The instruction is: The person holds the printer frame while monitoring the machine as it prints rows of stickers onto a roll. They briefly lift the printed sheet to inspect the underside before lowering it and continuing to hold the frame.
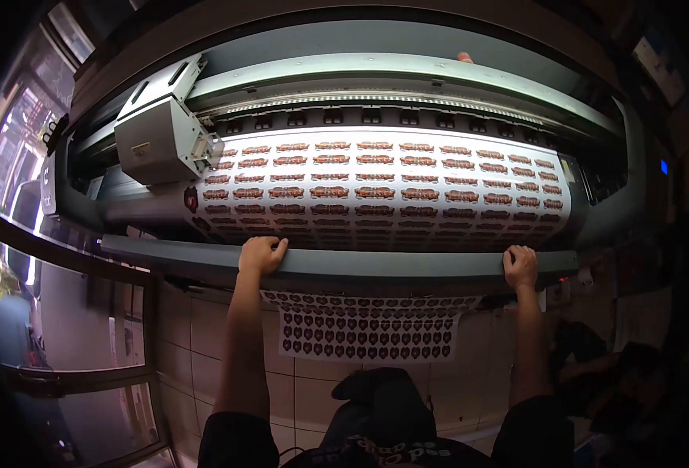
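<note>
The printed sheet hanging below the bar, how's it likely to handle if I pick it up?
The sheet is probably floppy, hanging below the bar. It's likely light for its size, since it looks thin. It may crease easily, as no stiff backing shows.

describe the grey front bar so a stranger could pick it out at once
Find the wide printer filling the upper half, then the lit sheet of repeated prints inside. Just in front of that sheet runs the long, smooth grey bar. Unlike the paler rail farther back, it has the left hand and right hand on it.
</note>
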`<action>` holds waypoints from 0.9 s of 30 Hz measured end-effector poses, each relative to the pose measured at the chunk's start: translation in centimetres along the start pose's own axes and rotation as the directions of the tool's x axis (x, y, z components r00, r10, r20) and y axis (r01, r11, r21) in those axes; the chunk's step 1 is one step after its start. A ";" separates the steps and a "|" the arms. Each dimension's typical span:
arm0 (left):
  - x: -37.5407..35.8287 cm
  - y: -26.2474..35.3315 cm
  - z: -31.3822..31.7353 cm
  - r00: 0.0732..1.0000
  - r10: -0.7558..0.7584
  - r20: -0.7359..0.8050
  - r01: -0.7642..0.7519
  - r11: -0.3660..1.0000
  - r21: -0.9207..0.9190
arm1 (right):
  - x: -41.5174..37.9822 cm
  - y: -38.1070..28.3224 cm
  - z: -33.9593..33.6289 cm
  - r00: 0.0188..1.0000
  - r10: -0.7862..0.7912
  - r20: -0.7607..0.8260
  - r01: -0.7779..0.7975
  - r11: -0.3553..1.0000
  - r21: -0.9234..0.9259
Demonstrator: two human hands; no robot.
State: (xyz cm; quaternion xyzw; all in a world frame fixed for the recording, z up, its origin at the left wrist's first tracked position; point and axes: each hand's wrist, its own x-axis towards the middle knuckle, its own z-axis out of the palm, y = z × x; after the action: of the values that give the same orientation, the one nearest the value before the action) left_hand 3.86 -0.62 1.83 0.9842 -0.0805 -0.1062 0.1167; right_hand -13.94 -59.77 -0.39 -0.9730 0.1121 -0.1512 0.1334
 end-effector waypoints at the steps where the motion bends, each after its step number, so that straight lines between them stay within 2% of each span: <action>1: 0.0 0.1 0.0 1.000 0.011 0.005 -0.011 1.000 0.005 | 0.0 -0.1 -0.1 1.000 -0.014 -0.008 0.014 1.000 0.000; 14: -0.3 0.4 -0.3 0.999 -0.038 -0.001 0.038 0.999 -0.019 | 0.1 -0.1 -0.2 0.999 -0.036 -0.003 0.036 0.999 0.002; 20: -0.2 0.3 -0.2 1.000 -0.023 -0.011 0.023 1.000 0.017 | 0.2 -0.6 -0.6 1.000 -0.001 0.008 0.001 1.000 -0.004; 27: -0.3 0.4 -0.1 0.999 -0.016 -0.035 0.015 0.999 -0.033 | 0.1 -0.4 -0.5 1.000 -0.024 0.006 0.024 1.000 -0.014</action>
State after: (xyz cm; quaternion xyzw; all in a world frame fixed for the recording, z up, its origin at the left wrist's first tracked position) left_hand 3.57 -0.91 2.07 0.9845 -0.0692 -0.0909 0.1334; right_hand -13.92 -59.51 0.25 -0.9757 0.1010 -0.1489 0.1251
